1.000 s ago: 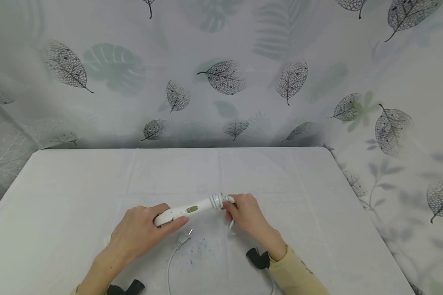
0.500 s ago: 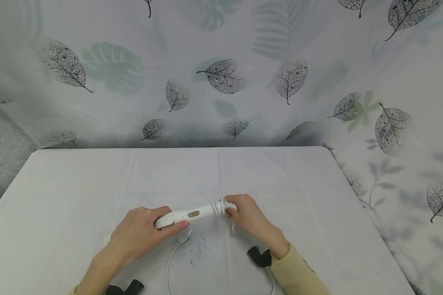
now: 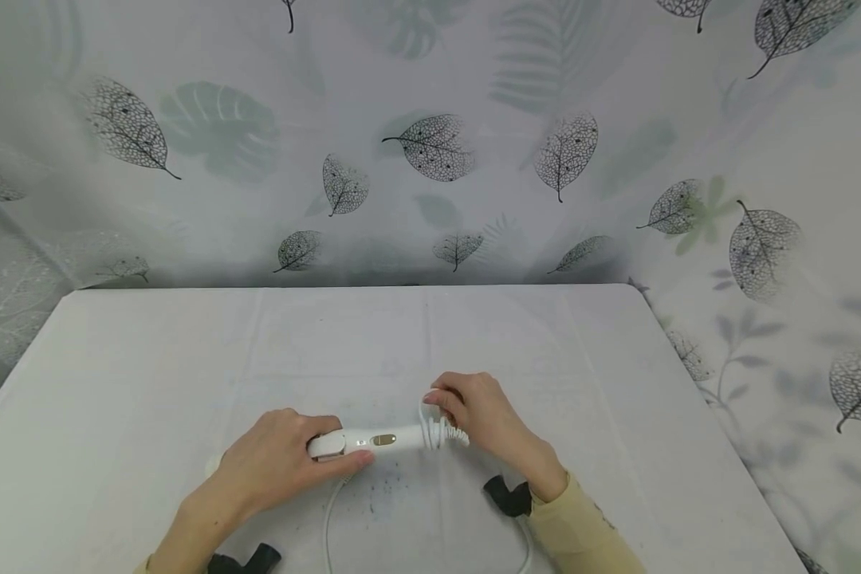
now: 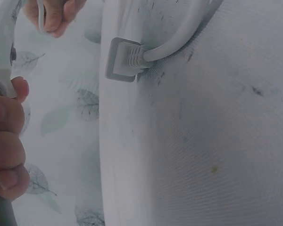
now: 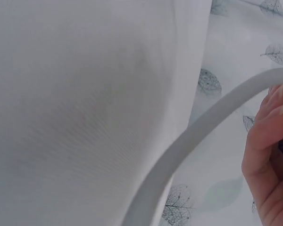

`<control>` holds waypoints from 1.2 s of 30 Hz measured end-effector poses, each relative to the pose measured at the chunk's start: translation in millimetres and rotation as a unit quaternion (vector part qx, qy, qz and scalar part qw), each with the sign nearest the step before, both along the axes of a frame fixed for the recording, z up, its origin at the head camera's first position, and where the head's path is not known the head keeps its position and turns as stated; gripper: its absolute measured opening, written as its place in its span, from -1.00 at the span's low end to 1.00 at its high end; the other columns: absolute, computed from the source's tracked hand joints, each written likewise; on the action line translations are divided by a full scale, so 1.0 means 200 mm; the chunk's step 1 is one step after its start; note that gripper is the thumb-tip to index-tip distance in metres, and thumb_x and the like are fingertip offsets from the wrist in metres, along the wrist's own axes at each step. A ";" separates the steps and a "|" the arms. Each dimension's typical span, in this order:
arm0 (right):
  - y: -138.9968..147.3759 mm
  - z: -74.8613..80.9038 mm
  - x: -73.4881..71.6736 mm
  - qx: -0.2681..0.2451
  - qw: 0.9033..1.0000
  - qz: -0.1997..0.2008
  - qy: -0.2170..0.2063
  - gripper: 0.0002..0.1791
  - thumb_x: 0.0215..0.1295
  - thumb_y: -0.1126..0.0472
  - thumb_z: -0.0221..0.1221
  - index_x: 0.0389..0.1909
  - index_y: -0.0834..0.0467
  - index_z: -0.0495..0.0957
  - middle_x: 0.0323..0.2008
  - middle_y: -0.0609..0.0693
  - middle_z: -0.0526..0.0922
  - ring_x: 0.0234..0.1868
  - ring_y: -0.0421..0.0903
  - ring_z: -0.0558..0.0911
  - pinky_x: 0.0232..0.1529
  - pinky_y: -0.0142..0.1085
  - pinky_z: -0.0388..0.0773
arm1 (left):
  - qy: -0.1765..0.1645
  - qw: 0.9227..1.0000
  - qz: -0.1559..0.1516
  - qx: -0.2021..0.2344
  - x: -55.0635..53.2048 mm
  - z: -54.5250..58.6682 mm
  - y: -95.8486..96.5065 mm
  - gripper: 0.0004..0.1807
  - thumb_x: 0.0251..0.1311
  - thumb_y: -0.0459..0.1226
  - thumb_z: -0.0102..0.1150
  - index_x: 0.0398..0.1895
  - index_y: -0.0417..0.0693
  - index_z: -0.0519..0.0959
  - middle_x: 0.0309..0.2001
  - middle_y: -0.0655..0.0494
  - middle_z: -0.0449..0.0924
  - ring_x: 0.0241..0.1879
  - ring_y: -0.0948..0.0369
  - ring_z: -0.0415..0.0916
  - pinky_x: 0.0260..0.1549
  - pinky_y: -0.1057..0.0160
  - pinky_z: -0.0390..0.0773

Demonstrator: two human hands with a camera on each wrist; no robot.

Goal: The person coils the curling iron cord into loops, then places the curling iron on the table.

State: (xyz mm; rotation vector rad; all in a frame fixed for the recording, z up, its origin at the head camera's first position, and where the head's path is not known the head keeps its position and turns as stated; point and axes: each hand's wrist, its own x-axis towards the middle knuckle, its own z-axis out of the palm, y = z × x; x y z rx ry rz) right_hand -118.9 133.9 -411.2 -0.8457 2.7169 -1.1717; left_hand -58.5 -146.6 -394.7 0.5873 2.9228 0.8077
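Note:
A white hair straightener [image 3: 405,438] with a gold-coloured control lies nearly level between both hands. My left hand [image 3: 276,450] grips its left end, thumb along the near side; in the left wrist view the left fingers [image 4: 7,146] curl round it. White cord [image 3: 430,434] is wound in coils about the straightener's right end. My right hand [image 3: 484,410] pinches a cord loop raised above these coils. In the right wrist view, a length of cord [image 5: 179,146] runs up to the right fingers [image 5: 269,127]. The left wrist view shows the plug [image 4: 125,60] on the cloth.
A white cloth covers the table [image 3: 186,351], with dark specks near the middle front. Loose cord [image 3: 330,518] trails towards the front edge. Black pieces [image 3: 508,496] sit at each wrist. Behind hangs a leaf-patterned curtain [image 3: 373,96].
The straightener has turned level and come slightly lower and to the right. My right hand has lifted a cord loop above the coils. The plug is now covered in the head view.

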 end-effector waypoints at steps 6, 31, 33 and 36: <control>0.01 0.03 0.00 -0.004 1.000 0.007 0.010 -0.84 0.38 0.19 0.23 -0.43 0.09 0.57 -0.64 -0.22 0.44 -0.64 -0.40 0.35 -0.52 -0.44 0.39 | -0.016 1.000 -0.016 0.000 0.00 -0.01 0.00 -0.49 0.09 0.42 0.14 -0.67 0.35 0.36 -0.74 0.48 0.15 -0.72 0.50 0.12 -0.71 0.43 0.18; -0.01 0.11 0.06 -0.023 0.983 0.085 0.163 -0.83 0.30 0.28 0.30 -0.50 0.11 0.60 -0.69 -0.22 0.34 -0.63 -0.47 0.18 -0.58 -0.60 0.16 | -0.084 0.995 0.018 -0.040 0.00 -0.01 0.02 -0.40 -0.03 0.55 0.04 -0.70 0.33 0.41 -0.72 0.42 0.28 -0.67 0.42 0.20 -0.66 0.39 0.21; -0.02 0.11 0.06 -0.024 0.983 0.093 0.158 -0.79 0.32 0.29 0.29 -0.52 0.10 0.56 -0.70 -0.24 0.27 -0.64 -0.48 0.15 -0.59 -0.60 0.13 | -0.087 0.995 0.027 -0.047 0.00 -0.01 0.02 -0.41 -0.04 0.56 0.05 -0.66 0.34 0.46 -0.70 0.40 0.32 -0.65 0.41 0.23 -0.64 0.37 0.23; -0.02 0.12 0.07 -0.024 0.983 0.103 0.153 -0.73 0.35 0.27 0.27 -0.56 0.07 0.49 -0.70 -0.25 0.14 -0.64 -0.49 0.09 -0.58 -0.61 0.07 | -0.094 0.993 0.042 -0.054 0.00 -0.02 0.02 -0.42 -0.06 0.56 0.07 -0.60 0.34 0.52 -0.67 0.39 0.35 -0.64 0.39 0.26 -0.63 0.35 0.26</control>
